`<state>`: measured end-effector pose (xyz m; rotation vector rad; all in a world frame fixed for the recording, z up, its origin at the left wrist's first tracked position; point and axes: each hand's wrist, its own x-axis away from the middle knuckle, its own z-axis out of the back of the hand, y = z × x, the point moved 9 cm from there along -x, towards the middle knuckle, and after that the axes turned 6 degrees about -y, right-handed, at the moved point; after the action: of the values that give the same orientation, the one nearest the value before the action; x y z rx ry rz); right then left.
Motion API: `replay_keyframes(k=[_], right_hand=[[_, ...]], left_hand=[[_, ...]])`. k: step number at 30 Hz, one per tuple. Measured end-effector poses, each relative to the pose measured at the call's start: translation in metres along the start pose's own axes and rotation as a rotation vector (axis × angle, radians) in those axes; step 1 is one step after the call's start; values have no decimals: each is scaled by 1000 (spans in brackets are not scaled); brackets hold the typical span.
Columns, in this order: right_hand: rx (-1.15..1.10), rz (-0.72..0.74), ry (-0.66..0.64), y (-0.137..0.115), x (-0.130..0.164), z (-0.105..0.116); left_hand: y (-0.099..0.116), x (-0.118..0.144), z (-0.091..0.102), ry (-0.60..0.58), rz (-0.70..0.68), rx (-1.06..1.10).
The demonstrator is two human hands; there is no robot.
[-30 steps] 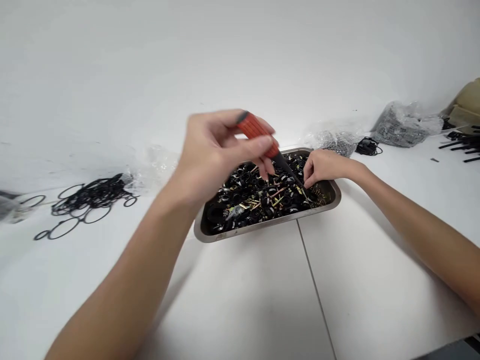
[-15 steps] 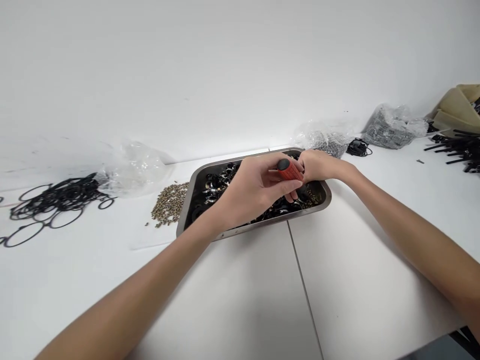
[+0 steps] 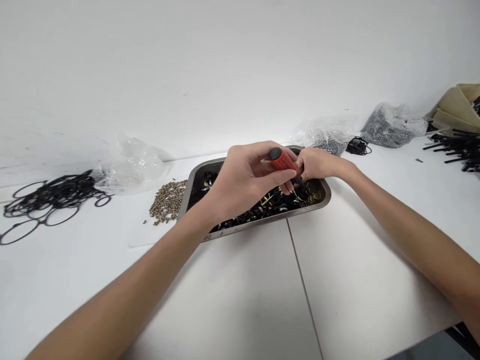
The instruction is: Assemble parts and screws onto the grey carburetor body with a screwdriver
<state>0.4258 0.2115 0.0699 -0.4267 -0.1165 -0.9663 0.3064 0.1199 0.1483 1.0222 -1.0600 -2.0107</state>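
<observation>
My left hand (image 3: 249,176) grips a screwdriver with an orange-red handle (image 3: 282,160), its shaft pointing down to the right into a steel tray (image 3: 258,225). The tray holds a heap of small black rings and brass pieces. My right hand (image 3: 317,164) is over the tray's far right corner, fingers pinched on something small right at the screwdriver's tip; my fingers hide what it is.
A pile of small brass screws (image 3: 168,200) lies left of the tray beside a clear plastic bag (image 3: 131,162). Black rubber rings (image 3: 52,197) spread at far left. Bags of dark parts (image 3: 392,126) and black rods (image 3: 455,146) sit at the back right. A seam (image 3: 303,290) splits the white tabletop.
My left hand dropped from above the tray down to my right hand, bringing the screwdriver tip to the pinched piece. The view shifted, uncovering the brass screws and plastic bag.
</observation>
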Motion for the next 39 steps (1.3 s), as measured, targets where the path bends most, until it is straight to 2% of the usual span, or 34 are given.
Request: replay_keyframes(k=[5,9,26,30,34,39], right_hand=[[14,-11,1,3,-1,-1],[26,-12,9,4,-3,-1],[-32,0,-7,2,-2,-1],[-61,4,-19,-1,0,-2],[-98,32,-24,-1,3,0],[-190,115,-161,-3,16,9]], left_hand=[[-5,1,-12,-44,10,11],[-5,2,-14,-52,6,22],[8,2,10,73,-3,45],[15,3,21,140,-29,85],[22,5,41,224,-79,122],[29,10,67,312,-95,81]])
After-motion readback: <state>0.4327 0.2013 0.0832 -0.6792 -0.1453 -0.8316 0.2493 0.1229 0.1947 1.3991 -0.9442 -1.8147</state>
